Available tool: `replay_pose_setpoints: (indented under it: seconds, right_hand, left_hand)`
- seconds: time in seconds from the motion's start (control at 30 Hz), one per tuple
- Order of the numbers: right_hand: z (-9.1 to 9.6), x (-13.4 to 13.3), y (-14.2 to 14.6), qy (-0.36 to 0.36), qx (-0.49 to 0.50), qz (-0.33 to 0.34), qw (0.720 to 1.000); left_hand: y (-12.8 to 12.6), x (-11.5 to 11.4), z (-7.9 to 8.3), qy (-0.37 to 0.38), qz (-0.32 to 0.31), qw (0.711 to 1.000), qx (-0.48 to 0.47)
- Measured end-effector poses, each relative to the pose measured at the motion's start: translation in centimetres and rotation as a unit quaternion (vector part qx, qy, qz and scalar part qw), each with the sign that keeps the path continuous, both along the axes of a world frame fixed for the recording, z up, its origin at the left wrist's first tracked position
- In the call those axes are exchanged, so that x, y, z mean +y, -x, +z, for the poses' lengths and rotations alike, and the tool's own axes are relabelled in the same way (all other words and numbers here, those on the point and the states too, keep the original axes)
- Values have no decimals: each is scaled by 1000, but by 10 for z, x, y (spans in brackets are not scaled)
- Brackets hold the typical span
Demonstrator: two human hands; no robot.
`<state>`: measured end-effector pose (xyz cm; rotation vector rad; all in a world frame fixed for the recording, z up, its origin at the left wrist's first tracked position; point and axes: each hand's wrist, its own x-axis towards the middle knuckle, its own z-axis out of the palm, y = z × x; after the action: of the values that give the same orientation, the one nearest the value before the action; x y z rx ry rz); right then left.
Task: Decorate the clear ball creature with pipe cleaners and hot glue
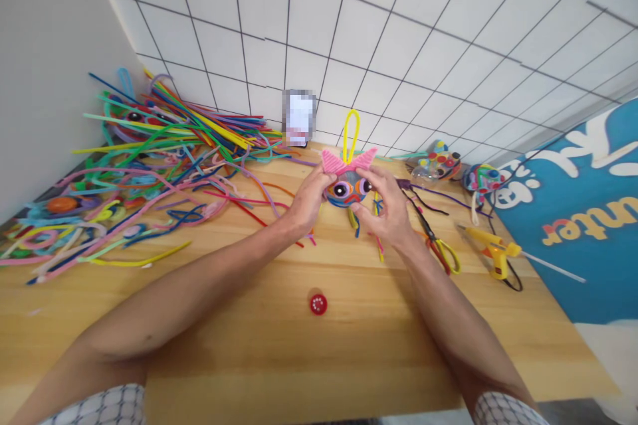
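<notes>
Both my hands hold a round pipe-cleaner figure [351, 195] above the far middle of the table. It has big purple-ringed eyes, a pink bow-like top piece [349, 161] and a yellow loop [351, 136] standing upright. My left hand [313, 196] grips its left side, with the thumb and fingers closed against it. On the other side, my right hand [387, 207] pinches it with bent fingers and thumb. Thin coloured strands hang below the figure, partly behind my right hand. Its back is hidden.
Several loose pipe cleaners [199, 139] heap up at the left. A phone [300, 118] leans on the tiled wall. To the right lie scissors [438, 246], a yellow glue gun [496, 252] and two decorated balls [443, 163]. A small red round container [318, 303] stands on the table [239, 345].
</notes>
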<state>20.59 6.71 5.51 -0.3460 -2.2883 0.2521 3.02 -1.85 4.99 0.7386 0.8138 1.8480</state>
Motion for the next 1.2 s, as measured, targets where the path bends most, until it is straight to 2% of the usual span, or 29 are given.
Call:
replay_pose_setpoints:
  seconds: [0.17, 0.37, 0.6, 0.7, 0.8, 0.93, 1.07, 1.2]
  right_hand:
    - [-1, -4, 3, -10, -19, 5, 1000]
    - [-5, -1, 4, -6, -20, 23, 1000]
    - [-19, 9, 0, 72, -71, 12, 995]
    - [-34, 11, -4, 101, -93, 9, 990]
    - [-50, 11, -8, 123, -96, -3, 988]
    - [-64, 12, -9, 133, -70, -22, 988]
    - [-69, 14, -8, 114, -58, -25, 991]
    - [-73, 15, -6, 97, -46, -29, 994]
  left_hand:
    - [2, 1, -1, 38, 31, 999, -15]
    - [4, 4, -7, 37, 34, 999, -14]
    - [11, 19, -35, 61, 7, 998, 9]
    - [17, 22, -49, 79, -34, 994, 61]
    - [22, 20, -58, 71, -42, 987, 137]
    - [30, 15, -54, 17, -62, 984, 166]
    - [36, 11, -50, 20, -122, 966, 229]
    - [37, 12, -57, 36, -86, 953, 287]
